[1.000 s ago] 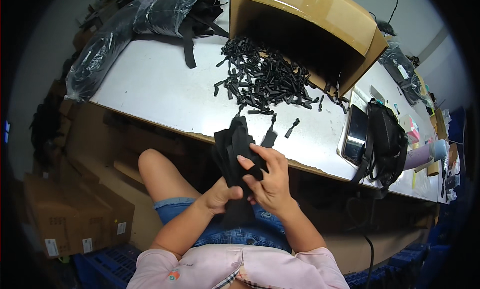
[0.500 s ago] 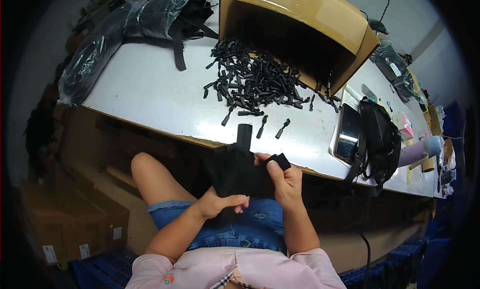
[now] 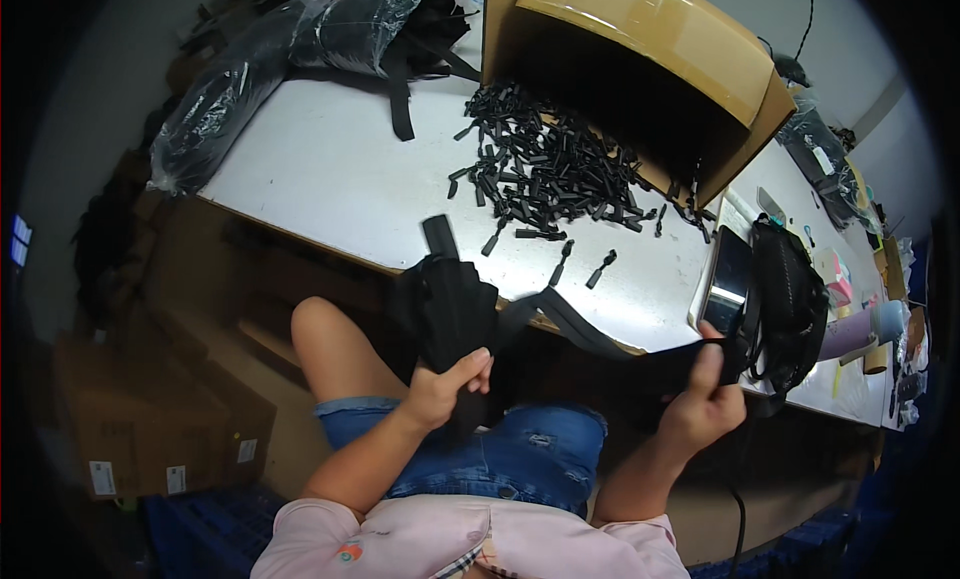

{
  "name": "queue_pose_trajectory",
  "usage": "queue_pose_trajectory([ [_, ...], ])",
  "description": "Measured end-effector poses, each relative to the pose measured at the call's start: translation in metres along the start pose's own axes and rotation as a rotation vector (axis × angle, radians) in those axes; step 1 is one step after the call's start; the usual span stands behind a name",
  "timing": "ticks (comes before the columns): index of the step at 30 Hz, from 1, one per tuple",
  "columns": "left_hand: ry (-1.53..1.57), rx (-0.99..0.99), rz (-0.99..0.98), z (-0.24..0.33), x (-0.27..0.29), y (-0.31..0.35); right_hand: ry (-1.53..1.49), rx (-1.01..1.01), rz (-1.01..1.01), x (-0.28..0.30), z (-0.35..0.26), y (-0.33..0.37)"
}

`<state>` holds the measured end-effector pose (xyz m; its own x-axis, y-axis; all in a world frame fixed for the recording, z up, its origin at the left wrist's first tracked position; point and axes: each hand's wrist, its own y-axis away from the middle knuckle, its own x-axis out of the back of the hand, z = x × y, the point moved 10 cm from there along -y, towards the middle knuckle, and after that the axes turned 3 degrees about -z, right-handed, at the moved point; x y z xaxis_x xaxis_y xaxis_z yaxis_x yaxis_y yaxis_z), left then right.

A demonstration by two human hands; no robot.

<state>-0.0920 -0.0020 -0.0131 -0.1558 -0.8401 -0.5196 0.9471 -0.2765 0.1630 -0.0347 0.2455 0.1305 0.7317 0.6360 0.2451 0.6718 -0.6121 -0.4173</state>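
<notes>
My left hand (image 3: pixel 440 389) is closed around a bundle of black fabric strips (image 3: pixel 455 304) above my lap; one flat end sticks up toward the table edge. Out to the right, my right hand (image 3: pixel 703 407) pinches the end of one long black strip (image 3: pixel 585 331) with the thumb on top. That strip runs slack between the hands, along the table's front edge. Beyond them lies a pile of small black zipper pulls (image 3: pixel 565 169), a few of them loose at its near side.
A cardboard box (image 3: pixel 640 29) lies open behind the pile on the white table (image 3: pixel 330 179). Plastic-wrapped black rolls (image 3: pixel 225 104) lie at the left. On the right are a tablet (image 3: pixel 727 279), a black bag (image 3: pixel 785 309) and a purple bottle (image 3: pixel 845 339). Cartons (image 3: pixel 160 409) stand on the floor at left.
My right hand has moved well to the right, drawing one black strip out from the bundle. My left hand keeps hold of the bundle. The view has shifted slightly.
</notes>
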Motion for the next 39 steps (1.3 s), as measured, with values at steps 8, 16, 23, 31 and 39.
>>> queue_pose_trajectory([
  [8,-0.418,-0.496,0.162,0.041,-0.026,0.011,0.213,0.54,-0.497,-0.076,-0.06,0.04],
  [16,-0.646,-0.473,0.005,0.046,-0.048,0.03,-0.14,0.604,-0.66,-0.106,-0.082,0.082],
  [23,-0.22,-0.543,0.289,0.038,0.023,0.018,-0.348,0.043,-0.704,-0.099,-0.03,0.053],
  [31,-0.321,-0.503,0.18,0.042,-0.011,0.017,-0.312,0.028,-0.689,-0.114,-0.023,0.051],
  [39,-0.44,-0.562,0.075,0.055,-0.039,0.014,-0.227,0.248,-0.731,-0.135,-0.037,0.069],
])
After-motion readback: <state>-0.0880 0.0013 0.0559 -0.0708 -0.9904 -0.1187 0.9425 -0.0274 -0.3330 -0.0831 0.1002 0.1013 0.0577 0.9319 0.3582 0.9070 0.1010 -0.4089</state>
